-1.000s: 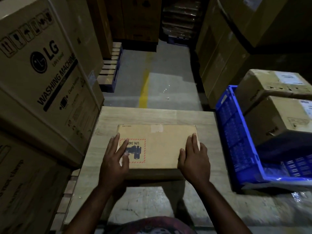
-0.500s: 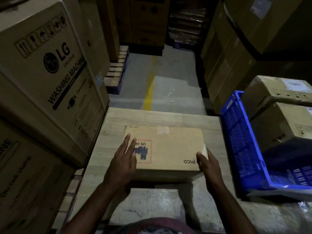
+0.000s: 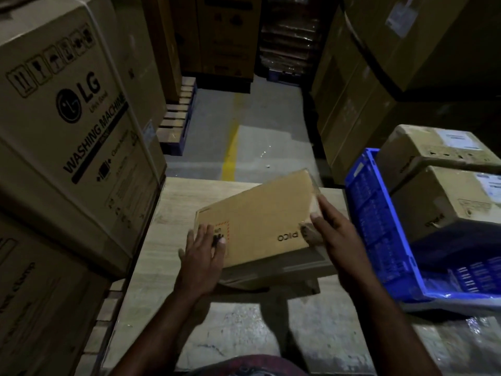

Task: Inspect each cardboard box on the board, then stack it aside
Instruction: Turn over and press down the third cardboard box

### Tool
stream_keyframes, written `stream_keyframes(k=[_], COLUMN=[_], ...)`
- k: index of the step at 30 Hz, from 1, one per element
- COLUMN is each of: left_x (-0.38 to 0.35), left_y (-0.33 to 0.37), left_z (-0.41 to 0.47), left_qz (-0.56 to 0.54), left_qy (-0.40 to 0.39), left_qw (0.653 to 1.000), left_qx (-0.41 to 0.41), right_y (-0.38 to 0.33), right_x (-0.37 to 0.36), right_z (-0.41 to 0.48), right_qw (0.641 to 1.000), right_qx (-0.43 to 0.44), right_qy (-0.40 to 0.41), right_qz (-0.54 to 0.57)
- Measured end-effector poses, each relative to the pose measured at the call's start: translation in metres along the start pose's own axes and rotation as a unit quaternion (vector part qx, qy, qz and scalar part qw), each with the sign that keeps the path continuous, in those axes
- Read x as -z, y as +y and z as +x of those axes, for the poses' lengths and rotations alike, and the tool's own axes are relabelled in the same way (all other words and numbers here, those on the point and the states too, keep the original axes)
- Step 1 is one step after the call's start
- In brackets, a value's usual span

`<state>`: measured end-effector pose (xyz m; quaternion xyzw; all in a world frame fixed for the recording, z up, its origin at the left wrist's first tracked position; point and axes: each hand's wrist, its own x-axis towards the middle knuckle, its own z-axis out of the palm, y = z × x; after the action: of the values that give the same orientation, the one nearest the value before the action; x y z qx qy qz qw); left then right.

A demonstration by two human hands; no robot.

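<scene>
Tall cartons wall the left of the frame, and more cartons fill the upper right. A blue crate sits at right with two boxes stacked in it. The board takes the centre, pale and wood-grained, with bare floor and a yellow line beyond its far edge.

The box lies centre frame, skewed, its far right corner raised toward the crate and past the board's far edge in this view. It seems to be lifted or tilting off the board, with a dark shadow under its near edge; whether any part touches the board I cannot tell. The left hand lies on its near left corner, fingers spread flat over the red-bordered label, pressing rather than gripping. The right hand clasps the near right edge, thumb on top beside the PICO print, fingers wrapped around the side.

By my reading, this is the inspecting step: turning the box to see its faces. Next it calls for a firmer two-handed hold, then a swing toward wherever the stack goes.

Room is tight: cartons touch the board's left edge and the crate stands just beside its right. The open space is forward and upward.
</scene>
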<state>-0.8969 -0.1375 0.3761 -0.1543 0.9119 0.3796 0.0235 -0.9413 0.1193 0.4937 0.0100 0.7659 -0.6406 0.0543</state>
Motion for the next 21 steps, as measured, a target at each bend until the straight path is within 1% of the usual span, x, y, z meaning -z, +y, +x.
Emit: stream_keyframes(k=[1, 2, 4, 6, 8, 10, 11, 13, 16, 19, 21], left_x=[0.009, 0.019, 0.037, 0.055, 0.068, 0.072, 0.071, 0.068, 0.068, 0.069, 0.069], left_y=[0.010, 0.022, 0.046, 0.069, 0.085, 0.091, 0.091, 0.087, 0.074, 0.066, 0.063], left_z=[-0.001, -0.005, -0.014, -0.023, -0.029, -0.030, -0.031, -0.032, -0.033, -0.034, -0.035], left_qz=[-0.011, -0.033, -0.089, -0.120, -0.098, -0.049, -0.024, 0.003, 0.002, -0.008, -0.027], left_qy=[-0.017, -0.027, -0.030, -0.026, -0.014, 0.008, 0.019, 0.045, 0.075, 0.088, 0.101], left_qw=[1.000, 0.999, 0.994, 0.984, 0.972, 0.965, 0.967, 0.972, 0.973, 0.970, 0.968], left_qx=[0.007, -0.004, -0.057, -0.132, -0.213, -0.256, -0.254, -0.230, -0.217, -0.227, -0.228], right_y=[-0.003, -0.006, -0.006, -0.006, -0.002, 0.006, 0.011, 0.023, 0.036, 0.038, 0.036], right_x=[-0.010, -0.020, -0.037, -0.048, -0.054, -0.057, -0.057, -0.051, -0.039, -0.040, -0.042], right_z=[-0.003, -0.007, -0.013, -0.017, -0.018, -0.017, -0.016, -0.010, -0.005, -0.004, -0.001], right_qw=[1.000, 1.000, 0.996, 0.986, 0.972, 0.962, 0.960, 0.961, 0.959, 0.962, 0.956], right_qx=[-0.001, 0.007, 0.040, 0.095, 0.147, 0.162, 0.156, 0.113, 0.031, 0.018, 0.010], right_qy=[-0.005, -0.011, -0.031, -0.055, -0.094, -0.115, -0.108, -0.066, 0.009, 0.034, 0.045], right_qz=[-0.004, -0.022, -0.076, -0.127, -0.155, -0.188, -0.206, -0.244, -0.281, -0.270, -0.289])
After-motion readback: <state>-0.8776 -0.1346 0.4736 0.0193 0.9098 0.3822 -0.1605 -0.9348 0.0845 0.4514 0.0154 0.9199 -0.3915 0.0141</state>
